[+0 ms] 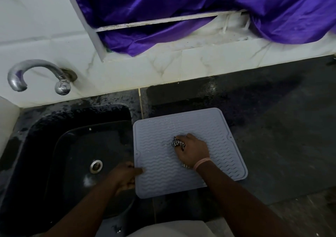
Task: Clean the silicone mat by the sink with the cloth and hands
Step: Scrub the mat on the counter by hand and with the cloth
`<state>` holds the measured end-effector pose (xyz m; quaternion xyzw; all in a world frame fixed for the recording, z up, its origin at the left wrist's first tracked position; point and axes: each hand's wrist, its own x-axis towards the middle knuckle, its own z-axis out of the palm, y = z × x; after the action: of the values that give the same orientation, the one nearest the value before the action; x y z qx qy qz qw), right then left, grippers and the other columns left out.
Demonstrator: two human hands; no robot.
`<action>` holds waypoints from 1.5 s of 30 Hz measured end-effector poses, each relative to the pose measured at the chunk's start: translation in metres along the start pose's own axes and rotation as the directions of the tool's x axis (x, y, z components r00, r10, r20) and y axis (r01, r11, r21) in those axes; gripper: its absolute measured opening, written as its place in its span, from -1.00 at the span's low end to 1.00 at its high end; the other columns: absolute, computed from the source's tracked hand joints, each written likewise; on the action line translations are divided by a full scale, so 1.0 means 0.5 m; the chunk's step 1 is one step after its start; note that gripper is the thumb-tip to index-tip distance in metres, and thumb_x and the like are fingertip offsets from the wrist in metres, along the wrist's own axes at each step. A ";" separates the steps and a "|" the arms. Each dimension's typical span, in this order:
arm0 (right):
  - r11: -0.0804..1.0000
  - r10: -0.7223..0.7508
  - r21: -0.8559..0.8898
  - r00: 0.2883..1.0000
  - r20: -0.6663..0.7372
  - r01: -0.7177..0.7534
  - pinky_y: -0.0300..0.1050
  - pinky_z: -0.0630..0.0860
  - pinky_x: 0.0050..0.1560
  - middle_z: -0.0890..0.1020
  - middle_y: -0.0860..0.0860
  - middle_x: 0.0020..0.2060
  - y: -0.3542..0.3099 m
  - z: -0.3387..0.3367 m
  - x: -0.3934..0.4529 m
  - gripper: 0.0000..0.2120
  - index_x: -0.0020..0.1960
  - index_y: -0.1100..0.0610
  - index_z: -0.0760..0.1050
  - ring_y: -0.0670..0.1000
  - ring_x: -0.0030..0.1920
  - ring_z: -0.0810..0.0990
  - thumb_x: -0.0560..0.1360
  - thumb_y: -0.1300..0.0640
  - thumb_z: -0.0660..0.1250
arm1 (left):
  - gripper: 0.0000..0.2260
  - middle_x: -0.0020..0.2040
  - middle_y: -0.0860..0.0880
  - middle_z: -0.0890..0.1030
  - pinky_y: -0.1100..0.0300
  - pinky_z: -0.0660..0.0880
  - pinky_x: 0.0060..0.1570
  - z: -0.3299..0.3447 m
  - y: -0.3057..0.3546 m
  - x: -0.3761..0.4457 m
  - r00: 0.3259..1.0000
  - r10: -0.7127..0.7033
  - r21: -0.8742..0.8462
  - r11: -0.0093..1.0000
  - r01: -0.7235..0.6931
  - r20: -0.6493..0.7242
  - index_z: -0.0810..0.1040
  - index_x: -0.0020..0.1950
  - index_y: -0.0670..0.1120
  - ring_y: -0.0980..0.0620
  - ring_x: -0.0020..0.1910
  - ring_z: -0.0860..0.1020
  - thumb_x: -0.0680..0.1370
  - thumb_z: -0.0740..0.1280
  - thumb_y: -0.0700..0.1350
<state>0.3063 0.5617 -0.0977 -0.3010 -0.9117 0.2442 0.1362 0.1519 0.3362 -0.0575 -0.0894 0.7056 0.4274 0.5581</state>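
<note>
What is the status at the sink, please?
Left hand grips near-left edge of ridged grey silicone mat. Right hand presses bunched checked cloth on mat centre. Nothing in the way.

No legible text anywhere

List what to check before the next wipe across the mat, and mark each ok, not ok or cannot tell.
1. Cloth in hand: right hand grips the checked cloth - ok.
2. Cloth on the silicone mat - ok.
3. Mat held steady: left hand holds its left edge, thumb on top - ok.
4. Mat lying flat on the counter - ok.
5. Cloth wet enough - cannot tell.
6. Tap off: no water seen running - ok.
</note>
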 end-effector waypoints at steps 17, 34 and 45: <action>0.917 0.381 0.163 0.921 -0.080 -0.365 -0.01 0.55 0.07 0.54 0.11 0.11 -0.028 -0.010 -0.077 -0.70 0.17 0.02 0.56 0.09 0.01 0.57 0.50 -0.06 0.27 | -0.92 0.07 -0.19 0.63 0.06 0.61 -0.17 0.028 0.012 -0.040 0.994 0.077 0.090 0.993 -0.070 -0.082 0.55 0.08 -0.20 -0.12 0.00 0.63 0.62 0.35 -0.21; 0.638 0.762 0.286 0.640 -0.102 -0.715 0.04 0.41 0.19 0.60 0.38 0.07 0.118 -0.157 -0.032 -0.52 0.06 0.41 0.58 0.34 0.13 0.56 0.56 -0.01 0.15 | -0.88 0.12 -0.20 0.64 0.05 0.60 -0.13 0.028 0.005 -0.045 0.998 0.027 0.049 0.999 -0.024 -0.062 0.55 0.10 -0.24 -0.15 0.11 0.61 0.57 0.38 -0.31; 0.616 0.781 0.372 0.599 -0.175 -0.694 0.07 0.42 0.24 0.59 0.39 0.10 0.141 -0.207 -0.024 -0.36 0.11 0.41 0.57 0.35 0.17 0.55 0.39 -0.12 0.10 | -0.96 0.04 -0.17 0.66 0.11 0.65 -0.21 0.075 -0.017 -0.059 0.999 0.044 -0.068 0.997 -0.044 0.001 0.56 -0.02 -0.21 -0.09 -0.02 0.65 0.57 0.39 -0.32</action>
<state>0.3905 0.6412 -0.0489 -0.6679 -0.6257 0.3460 0.2068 0.1943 0.3471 -0.0366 -0.0925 0.6916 0.4635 0.5461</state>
